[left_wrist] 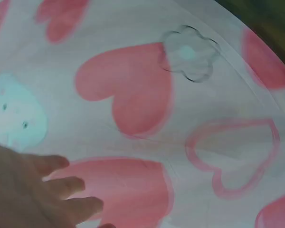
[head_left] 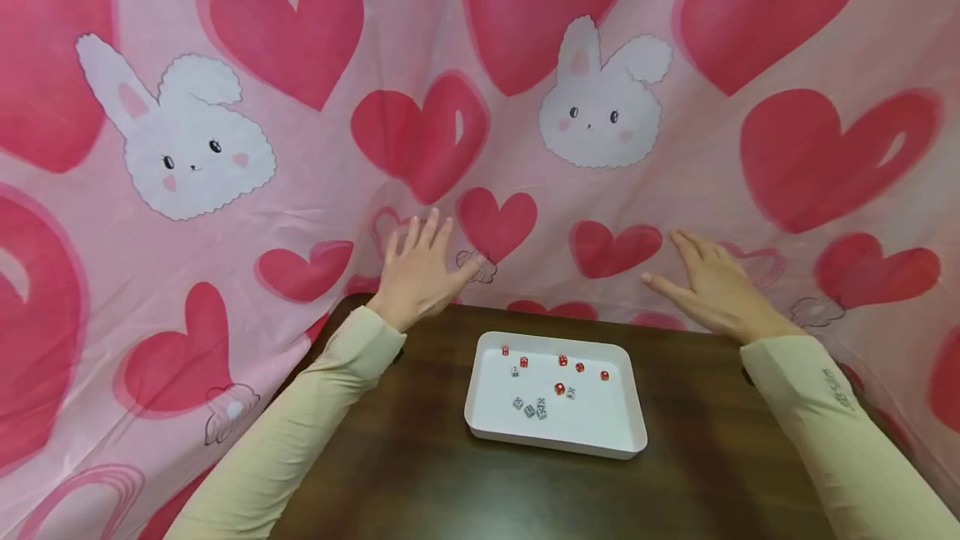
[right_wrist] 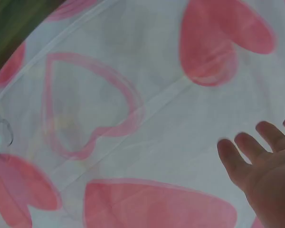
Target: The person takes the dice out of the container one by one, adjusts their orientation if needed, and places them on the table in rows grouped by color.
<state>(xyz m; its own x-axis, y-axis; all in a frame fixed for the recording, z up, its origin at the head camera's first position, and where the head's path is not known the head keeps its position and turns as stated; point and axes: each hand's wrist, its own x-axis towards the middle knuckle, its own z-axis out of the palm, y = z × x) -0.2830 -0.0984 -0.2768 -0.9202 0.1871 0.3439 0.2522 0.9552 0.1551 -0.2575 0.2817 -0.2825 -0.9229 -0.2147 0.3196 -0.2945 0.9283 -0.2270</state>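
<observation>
- Writing: small dark lettering on the right sleeve [head_left: 810, 407], near the cuff, sits sideways in the lower right of the frame and cannot be read with certainty.
- Tray [head_left: 600, 419]: white, smooth, shallow, rectangular with rounded corners and a raised rim; located just below and right of the frame's centre.
- Red dice [head_left: 559, 388]: small cubes with pale pips, scattered over the upper half of the tray.
- Pale dice [head_left: 542, 412]: whitish-grey cubes with dark pips; several grouped at the tray's lower middle, others among the red ones.
- Left hand [head_left: 420, 273]: raised near the centre of the frame, above and left of the tray; fingers straight and slightly spread, thumb held out.
- Right hand [head_left: 712, 286]: raised right of centre, above and right of the tray; fingers extended, parted in the right wrist view, thumb apart.
- Left sleeve [head_left: 315, 407]: pale yellowish fabric, matching the right.
- Table [head_left: 420, 440]: dark brown, faintly glossy, lower middle.
- Cloth [head_left: 408, 15]: pink, creased, printed with red hearts and white rabbit heads, filling the upper frame.
</observation>
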